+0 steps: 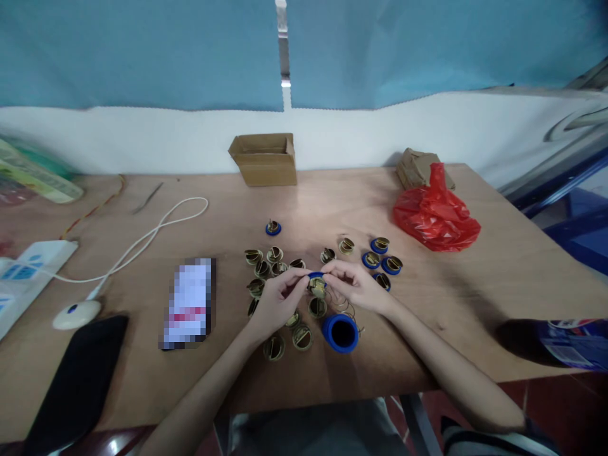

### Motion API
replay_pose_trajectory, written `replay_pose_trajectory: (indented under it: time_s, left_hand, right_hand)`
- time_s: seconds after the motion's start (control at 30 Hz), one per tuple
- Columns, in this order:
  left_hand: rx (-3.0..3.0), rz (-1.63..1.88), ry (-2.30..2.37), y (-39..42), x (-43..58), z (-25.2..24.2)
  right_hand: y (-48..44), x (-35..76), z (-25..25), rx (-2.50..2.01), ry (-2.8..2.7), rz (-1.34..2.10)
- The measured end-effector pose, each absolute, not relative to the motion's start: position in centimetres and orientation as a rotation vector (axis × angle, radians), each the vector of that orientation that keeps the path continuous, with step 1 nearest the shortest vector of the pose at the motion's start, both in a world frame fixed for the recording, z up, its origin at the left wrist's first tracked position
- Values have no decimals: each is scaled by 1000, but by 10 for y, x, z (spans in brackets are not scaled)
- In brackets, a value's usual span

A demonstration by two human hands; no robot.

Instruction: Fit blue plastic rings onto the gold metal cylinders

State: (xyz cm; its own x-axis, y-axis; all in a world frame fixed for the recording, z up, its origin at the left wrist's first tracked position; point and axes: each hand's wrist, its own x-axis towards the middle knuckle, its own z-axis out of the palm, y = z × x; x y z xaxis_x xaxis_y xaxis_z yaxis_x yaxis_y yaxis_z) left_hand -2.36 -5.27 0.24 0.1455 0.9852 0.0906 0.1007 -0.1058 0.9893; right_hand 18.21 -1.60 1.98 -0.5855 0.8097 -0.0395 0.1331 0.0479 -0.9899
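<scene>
- Pinching a blue-rimmed brass-coloured fitting [317, 289] from either side, thumbs against fingers, the left hand [280, 297] and right hand [358, 286] met above a wooden table [479, 278]
- The step in hand looked to be seating the blue rim on the brass-coloured body; how fully it sat could not be told
- The next move seemed to call for a steady grip on one side and even pressure around the rim
- Just below the fingers lay a hollow blue piece [329, 330], perhaps stacked rings, beside thin coiled wire [349, 306]
- Loose brass-coloured fittings [274, 348] crowded around the left hand
- Four blue-rimmed fittings [380, 244] sat beyond the right hand, and a lone one [273, 228] stood apart
- Farther out, a lit phone [192, 297] lay left, a red plastic bag [437, 218] and dark bottle [536, 339] right, with an open cardboard box [270, 171] near the wall
</scene>
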Motion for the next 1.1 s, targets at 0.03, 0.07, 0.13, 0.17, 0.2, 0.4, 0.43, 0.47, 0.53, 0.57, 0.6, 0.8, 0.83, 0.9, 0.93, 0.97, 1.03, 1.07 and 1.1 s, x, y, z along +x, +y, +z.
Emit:
replay_pose_trajectory:
  time_s: [0.03,0.07,0.13,0.17,0.2,0.4,0.43,0.47,0.53,0.57,0.6,0.8,0.83,0.9,0.93,0.97,1.03,1.07,1.1]
  left_hand:
    - [1454,1133,1144,-53,-24,3]
    - [1475,1147,1154,-52,-24,3]
    - [1482,1169,1167,-51,-24,3]
    - [1470,1174,1166,-51,-24,2]
    - [1450,1173,1155,-50,-24,1]
    - [1336,1156,1054,-50,-21,-4]
    - [1322,1164,1064,-50,-21,-4]
    - [1310,1177,1079,-50,-21,-4]
    - [1302,1217,1114,-51,-21,-3]
    - [1308,1239,1131,-50,-21,-3]
    - [1317,1260,1147,-50,-21,-3]
    - [1314,1291,1206,-51,-20,-2]
    - [1309,1287,1213,-51,-20,-1]
    - [1296,1285,1216,-51,-20,-1]
    - [1289,1284,1212,-51,-19,-1]
    - [1283,1287,1208,-50,-19,-1]
    - [1278,1285,1204,-50,-19,-1]
    - [1280,1284,1204,-50,-19,-1]
    - [1282,1282,1205,-49,-19,-1]
  right_hand:
    - [-16,182,19,-946,-1765,1588]
    - [-16,182,19,-936,-1759,1576]
    - [-15,182,17,-896,-1757,1523]
    - [-14,181,16,-874,-1758,1499]
    - [-13,181,15,-862,-1766,1479]
    - [-15,179,13,-879,-1899,1350]
    - [-15,179,14,-870,-1892,1360]
    - [-15,180,16,-876,-1871,1371]
    - [-13,184,20,-961,-1815,1346]
    - [-10,187,23,-1040,-1788,1298]
    - [-7,192,25,-1131,-1780,1231]
    - [8,226,36,-1370,-2268,1068]
    - [9,228,37,-1380,-2332,1060]
    - [8,228,37,-1406,-2397,981]
    - [7,226,36,-1428,-2409,911]
    - [6,224,34,-1454,-2421,835]
    - [5,218,28,-1510,-2439,714]
    - [5,216,25,-1526,-2445,686]
    - [5,214,21,-1528,-2447,674]
